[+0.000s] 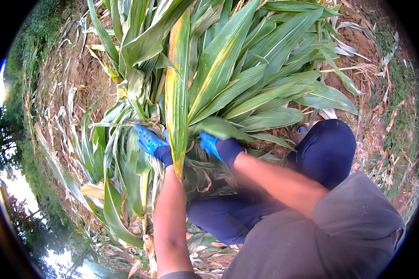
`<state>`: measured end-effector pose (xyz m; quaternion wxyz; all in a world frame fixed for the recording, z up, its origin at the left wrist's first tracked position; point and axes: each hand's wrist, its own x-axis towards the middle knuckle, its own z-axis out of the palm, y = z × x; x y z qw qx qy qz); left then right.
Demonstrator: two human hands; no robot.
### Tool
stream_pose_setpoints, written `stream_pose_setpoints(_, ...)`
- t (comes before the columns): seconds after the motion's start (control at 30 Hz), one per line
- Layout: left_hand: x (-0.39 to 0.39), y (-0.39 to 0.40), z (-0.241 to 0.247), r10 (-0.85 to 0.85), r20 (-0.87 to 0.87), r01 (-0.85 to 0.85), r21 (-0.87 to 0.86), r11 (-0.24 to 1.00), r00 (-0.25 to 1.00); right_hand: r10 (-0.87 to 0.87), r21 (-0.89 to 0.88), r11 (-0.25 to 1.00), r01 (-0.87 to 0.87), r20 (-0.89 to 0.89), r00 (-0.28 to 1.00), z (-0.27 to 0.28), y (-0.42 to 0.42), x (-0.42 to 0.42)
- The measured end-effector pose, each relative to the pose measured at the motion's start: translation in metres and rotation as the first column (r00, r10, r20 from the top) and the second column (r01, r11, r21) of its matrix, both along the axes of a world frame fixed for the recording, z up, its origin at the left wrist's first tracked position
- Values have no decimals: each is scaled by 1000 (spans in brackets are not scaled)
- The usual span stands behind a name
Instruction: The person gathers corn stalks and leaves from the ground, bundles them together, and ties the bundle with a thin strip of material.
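Note:
A large bundle of cut maize stalks [227, 73] with long green leaves lies before me, its leaves fanning up and right. My left hand [150, 140], in a blue coated glove with a dark cuff, lies against the bundle's narrow middle. Its fingers look extended; whether anything is between them and the thumb is unclear. A yellowing maize leaf [177, 94] hangs down in front of the left wrist. To the right, my right hand [209, 143], also gloved in blue, is blurred at the bundle, with a blurred green leaf [223, 128] partly over it. Its fingertips are hidden.
More maize leaves [113, 205] spread at the lower left. My bent knee [326, 150] in dark trousers is at the right, beside a shoe [301, 129]. Reddish bare soil [94, 90] with dry husk litter surrounds the bundle. Green vegetation [38, 174] stands along the left.

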<state>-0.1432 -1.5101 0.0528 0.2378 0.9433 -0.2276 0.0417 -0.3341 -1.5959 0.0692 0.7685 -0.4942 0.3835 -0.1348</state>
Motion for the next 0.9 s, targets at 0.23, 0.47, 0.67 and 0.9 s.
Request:
stream_pose_setpoints(0.23,-10,-6,-5,-17,297,-8,84,996,955,-137,-313,943,117,-42,990,-13,-42,30)
stream_pose_setpoints(0.47,-13,-9,-9,-16,311,-44,186,982,950,58,-464,839,-286,-446,893,0,-29,27)
stream_pose_setpoints(0.67,-4,-5,-13,-43,342,9,100,995,939,-44,-277,961,23,-70,997,-14,-36,20)
stream_pose_setpoints(0.9,6,-2,-5,-227,437,111,276,955,870,87,-554,820,-147,-133,987,4,-38,10)
